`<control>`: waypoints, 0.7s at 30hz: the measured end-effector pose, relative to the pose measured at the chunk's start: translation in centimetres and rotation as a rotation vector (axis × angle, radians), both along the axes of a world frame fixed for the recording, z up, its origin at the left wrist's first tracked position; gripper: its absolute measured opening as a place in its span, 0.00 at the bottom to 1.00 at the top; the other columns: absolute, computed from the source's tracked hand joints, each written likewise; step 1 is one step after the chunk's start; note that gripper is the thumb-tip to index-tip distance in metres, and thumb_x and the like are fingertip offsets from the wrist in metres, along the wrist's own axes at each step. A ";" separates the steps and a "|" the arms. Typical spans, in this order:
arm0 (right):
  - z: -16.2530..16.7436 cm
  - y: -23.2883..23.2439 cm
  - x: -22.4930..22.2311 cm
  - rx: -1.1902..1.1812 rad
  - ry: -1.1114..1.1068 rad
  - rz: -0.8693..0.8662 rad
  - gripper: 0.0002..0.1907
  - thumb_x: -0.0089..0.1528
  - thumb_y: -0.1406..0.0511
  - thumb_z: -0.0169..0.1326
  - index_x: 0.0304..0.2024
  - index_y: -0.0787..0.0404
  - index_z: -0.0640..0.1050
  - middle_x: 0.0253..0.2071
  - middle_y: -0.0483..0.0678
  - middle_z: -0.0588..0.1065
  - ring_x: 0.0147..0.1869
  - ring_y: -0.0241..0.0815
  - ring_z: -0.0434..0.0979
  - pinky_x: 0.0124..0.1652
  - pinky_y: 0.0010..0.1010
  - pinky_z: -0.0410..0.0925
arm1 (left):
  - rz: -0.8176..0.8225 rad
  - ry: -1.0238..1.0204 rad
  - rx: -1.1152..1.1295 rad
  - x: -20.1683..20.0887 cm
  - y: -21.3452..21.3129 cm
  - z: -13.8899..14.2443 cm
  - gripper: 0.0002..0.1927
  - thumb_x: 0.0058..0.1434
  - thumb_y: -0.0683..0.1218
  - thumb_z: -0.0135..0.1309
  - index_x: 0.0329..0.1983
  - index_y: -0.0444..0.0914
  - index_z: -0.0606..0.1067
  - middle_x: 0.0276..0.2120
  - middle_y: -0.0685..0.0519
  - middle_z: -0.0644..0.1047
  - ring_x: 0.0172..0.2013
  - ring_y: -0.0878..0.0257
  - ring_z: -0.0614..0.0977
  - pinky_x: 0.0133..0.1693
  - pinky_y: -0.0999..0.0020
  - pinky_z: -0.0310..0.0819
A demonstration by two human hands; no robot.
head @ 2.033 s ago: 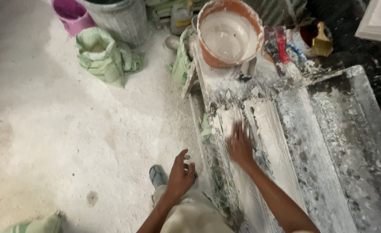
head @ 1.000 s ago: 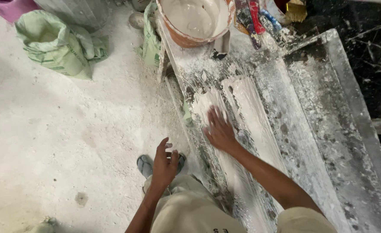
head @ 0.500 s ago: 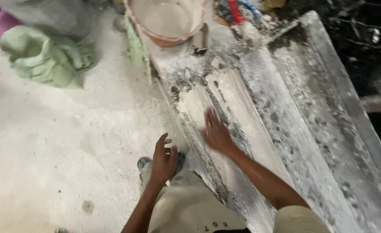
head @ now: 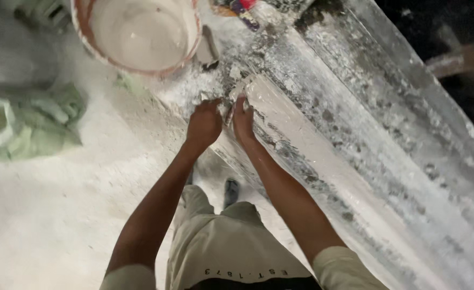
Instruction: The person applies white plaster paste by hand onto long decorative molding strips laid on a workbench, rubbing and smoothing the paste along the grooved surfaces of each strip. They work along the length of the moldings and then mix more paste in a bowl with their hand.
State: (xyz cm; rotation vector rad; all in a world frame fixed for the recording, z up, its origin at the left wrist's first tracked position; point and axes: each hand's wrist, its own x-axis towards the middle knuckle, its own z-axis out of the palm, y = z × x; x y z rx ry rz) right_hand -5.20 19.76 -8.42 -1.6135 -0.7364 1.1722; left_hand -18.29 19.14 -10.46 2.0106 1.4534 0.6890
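Plaster moulding (head: 301,139), long, white and ridged, lies along the wet, splattered bench (head: 408,123), its near end under both hands. Left hand (head: 203,124) curls loosely at that end's edge; right hand (head: 242,119) presses fingers down onto it. Whether either truly grips is unclear. Beyond, a plaster-coated bucket (head: 140,32) is cut off at the top; crumpled green sacks (head: 33,123) blur on the dusty floor (head: 60,215).

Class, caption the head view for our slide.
Both hands, left and right, press wet plaster strip below bucket.
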 end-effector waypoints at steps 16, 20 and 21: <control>0.5 -13.2 8.3 0.128 0.316 -0.195 0.20 0.76 0.56 0.38 0.41 0.62 0.75 0.31 0.46 0.71 0.32 0.36 0.68 0.35 0.30 0.64 | -0.807 0.670 -0.144 3.4 8.3 0.2 0.10 0.60 0.42 0.53 0.44 0.37 0.78 0.46 0.44 0.79 0.53 0.46 0.75 0.53 0.32 0.61; -0.7 -14.4 6.2 -0.045 0.042 -0.157 0.17 0.73 0.58 0.38 0.43 0.61 0.75 0.36 0.50 0.77 0.35 0.41 0.73 0.37 0.36 0.69 | -0.964 0.560 0.089 2.7 8.6 -0.6 0.09 0.64 0.43 0.51 0.45 0.39 0.78 0.44 0.47 0.80 0.52 0.47 0.77 0.52 0.36 0.64; -1.0 -14.3 5.5 0.010 -0.101 -0.110 0.17 0.74 0.58 0.38 0.44 0.62 0.75 0.40 0.51 0.77 0.41 0.42 0.75 0.44 0.38 0.70 | -1.005 0.522 0.180 2.3 8.4 -0.9 0.09 0.63 0.43 0.51 0.44 0.40 0.79 0.44 0.48 0.80 0.52 0.49 0.77 0.53 0.38 0.65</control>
